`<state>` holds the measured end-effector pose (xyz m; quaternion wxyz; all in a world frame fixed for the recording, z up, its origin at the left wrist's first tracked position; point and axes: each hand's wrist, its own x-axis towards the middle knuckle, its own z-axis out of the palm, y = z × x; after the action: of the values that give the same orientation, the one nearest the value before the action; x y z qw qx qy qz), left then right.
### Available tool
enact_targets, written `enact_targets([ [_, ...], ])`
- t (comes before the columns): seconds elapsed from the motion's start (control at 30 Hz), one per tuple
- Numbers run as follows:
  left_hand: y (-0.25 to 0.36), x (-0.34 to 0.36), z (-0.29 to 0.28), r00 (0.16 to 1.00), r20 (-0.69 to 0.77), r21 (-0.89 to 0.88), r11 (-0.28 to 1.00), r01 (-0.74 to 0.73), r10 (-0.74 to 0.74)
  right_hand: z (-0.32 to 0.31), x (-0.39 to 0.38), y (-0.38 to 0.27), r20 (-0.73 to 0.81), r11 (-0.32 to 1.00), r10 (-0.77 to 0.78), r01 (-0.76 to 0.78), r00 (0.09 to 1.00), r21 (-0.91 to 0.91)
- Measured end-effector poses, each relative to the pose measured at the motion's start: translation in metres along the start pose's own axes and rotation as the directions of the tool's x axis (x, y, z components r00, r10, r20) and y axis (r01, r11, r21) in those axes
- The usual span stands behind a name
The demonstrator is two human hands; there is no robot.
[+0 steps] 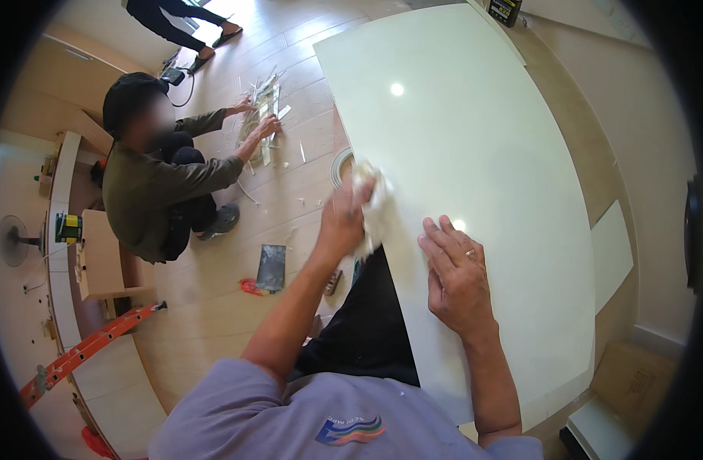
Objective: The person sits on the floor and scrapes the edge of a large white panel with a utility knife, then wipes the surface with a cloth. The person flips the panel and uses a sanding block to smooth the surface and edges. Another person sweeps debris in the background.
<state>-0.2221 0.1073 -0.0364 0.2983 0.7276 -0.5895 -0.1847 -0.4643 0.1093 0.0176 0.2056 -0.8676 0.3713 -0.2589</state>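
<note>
White glossy panel [505, 153] lies before the person, and its left edge seems to be the place of wiping. For doing this well, I would fold the rag [379, 203] into a flat pad, press evenly along the edge, and turn it to a clean side when it becomes dirty; the free palm should steady the panel. The left hand [345, 218] grips the crumpled white rag at this edge, but motion blur hides its exact finger positions. The right hand [456, 280] holds nothing: it appears to rest on the panel, fingers stretched and slightly parted
</note>
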Motion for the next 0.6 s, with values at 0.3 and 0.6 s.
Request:
enact_targets([
  [0.3,-0.094,0.278,-0.034,0.98,-0.089,0.267,0.943,0.197,-0.18,-0.005,0.004,0.001,0.019,1.0,0.016,-0.016,1.0,0.001],
  [0.6,-0.097,0.264,-0.035,0.965,-0.212,0.182,0.964,0.193,-0.153,-0.001,0.0,0.001,0.045,1.0,0.005,-0.005,0.999,0.003],
])
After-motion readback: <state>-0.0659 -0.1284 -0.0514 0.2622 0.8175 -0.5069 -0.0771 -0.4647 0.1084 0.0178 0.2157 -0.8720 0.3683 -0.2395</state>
